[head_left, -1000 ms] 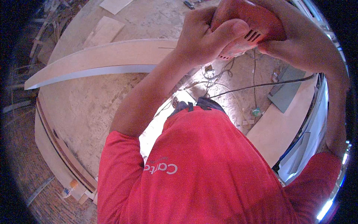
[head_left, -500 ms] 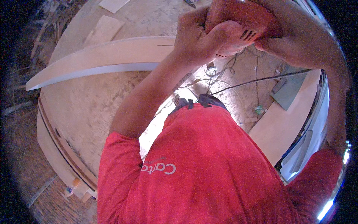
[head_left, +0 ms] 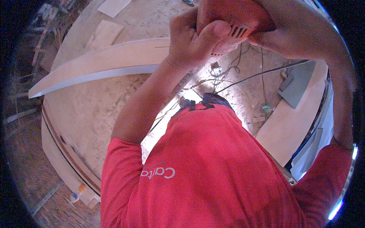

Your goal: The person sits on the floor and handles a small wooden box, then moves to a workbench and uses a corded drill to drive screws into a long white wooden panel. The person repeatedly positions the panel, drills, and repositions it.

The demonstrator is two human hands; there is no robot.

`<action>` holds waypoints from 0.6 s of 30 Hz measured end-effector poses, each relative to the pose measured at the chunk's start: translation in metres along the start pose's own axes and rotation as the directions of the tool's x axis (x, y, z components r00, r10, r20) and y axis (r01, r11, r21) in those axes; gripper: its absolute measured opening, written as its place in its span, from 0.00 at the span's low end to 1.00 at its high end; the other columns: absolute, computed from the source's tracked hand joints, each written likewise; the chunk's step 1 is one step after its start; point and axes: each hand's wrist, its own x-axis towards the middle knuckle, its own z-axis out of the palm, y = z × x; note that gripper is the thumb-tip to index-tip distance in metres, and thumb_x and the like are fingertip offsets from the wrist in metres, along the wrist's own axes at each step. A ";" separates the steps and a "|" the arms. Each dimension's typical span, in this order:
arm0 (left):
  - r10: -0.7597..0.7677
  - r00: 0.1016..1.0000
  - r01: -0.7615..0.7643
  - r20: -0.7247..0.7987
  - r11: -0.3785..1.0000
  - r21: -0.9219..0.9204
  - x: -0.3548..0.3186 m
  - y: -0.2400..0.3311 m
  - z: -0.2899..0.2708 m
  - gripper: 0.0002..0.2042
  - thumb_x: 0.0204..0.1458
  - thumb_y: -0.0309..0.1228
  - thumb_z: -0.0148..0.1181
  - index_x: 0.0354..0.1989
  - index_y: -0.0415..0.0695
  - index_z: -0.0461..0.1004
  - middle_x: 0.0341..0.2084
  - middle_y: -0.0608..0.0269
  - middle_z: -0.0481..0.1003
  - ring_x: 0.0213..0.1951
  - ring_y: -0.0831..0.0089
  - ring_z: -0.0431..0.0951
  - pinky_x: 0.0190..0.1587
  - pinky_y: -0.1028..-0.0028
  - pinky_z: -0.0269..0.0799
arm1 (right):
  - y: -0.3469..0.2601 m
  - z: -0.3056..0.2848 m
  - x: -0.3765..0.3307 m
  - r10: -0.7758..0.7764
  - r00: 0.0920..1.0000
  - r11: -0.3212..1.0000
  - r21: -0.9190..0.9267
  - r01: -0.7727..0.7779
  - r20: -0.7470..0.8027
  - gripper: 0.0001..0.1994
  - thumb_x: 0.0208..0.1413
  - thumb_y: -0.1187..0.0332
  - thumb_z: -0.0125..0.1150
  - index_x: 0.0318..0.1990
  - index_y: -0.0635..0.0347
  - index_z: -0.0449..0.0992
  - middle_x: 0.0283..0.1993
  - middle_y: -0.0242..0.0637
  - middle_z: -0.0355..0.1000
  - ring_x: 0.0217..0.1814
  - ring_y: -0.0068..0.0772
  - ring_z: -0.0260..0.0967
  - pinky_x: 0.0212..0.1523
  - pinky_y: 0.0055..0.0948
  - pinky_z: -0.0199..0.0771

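Note:
At the top of the view I hold an orange-red power tool (head_left: 232, 14) with dark vent slots, raised ahead of my chest. My left hand (head_left: 194, 42) is closed around its left side, the thumb lying along the body near the vents. On the other side my right hand (head_left: 272, 41) grips it, with most of its fingers hidden behind the body. The tool's working end is out of sight, so its exact kind cannot be told. A dark cable (head_left: 262, 76) runs below the right hand.
A long pale board (head_left: 102, 60) with a white edge extends to the left. Tangled cords (head_left: 217, 74) lie on the lit floor near my feet. A grey-green panel (head_left: 298, 85) rests on another pale board (head_left: 300, 119) at right. Long strips (head_left: 68, 152) line the left edge.
Both hands and the tool have shifted slightly left and up in view. My grip looks the same. The surroundings have shifted a little with the head.

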 end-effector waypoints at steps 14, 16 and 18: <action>0.240 0.960 -0.131 -0.144 0.841 0.525 -0.005 0.018 0.000 0.14 0.38 0.30 0.66 0.23 0.43 0.63 0.21 0.52 0.68 0.29 0.42 0.69 0.29 0.48 0.53 | 0.026 -0.022 -0.012 -0.136 0.983 0.950 0.296 0.095 0.123 0.23 0.51 0.77 0.59 0.57 0.66 0.72 0.36 0.41 0.76 0.34 0.36 0.76 0.37 0.39 0.79; 0.252 0.956 -0.137 -0.152 0.838 0.528 -0.004 0.019 0.002 0.15 0.37 0.30 0.66 0.22 0.44 0.62 0.21 0.51 0.68 0.29 0.43 0.69 0.29 0.48 0.53 | 0.030 -0.021 -0.013 -0.151 0.982 0.951 0.288 0.113 0.112 0.23 0.51 0.77 0.59 0.57 0.67 0.71 0.36 0.41 0.77 0.34 0.37 0.76 0.37 0.39 0.80; 0.265 0.952 -0.144 -0.152 0.827 0.544 -0.004 0.019 0.004 0.14 0.40 0.30 0.65 0.22 0.44 0.61 0.20 0.51 0.67 0.28 0.43 0.69 0.29 0.48 0.54 | 0.031 -0.015 -0.015 -0.175 0.983 0.965 0.208 0.160 0.058 0.23 0.51 0.77 0.59 0.58 0.67 0.71 0.36 0.42 0.77 0.35 0.37 0.76 0.38 0.38 0.80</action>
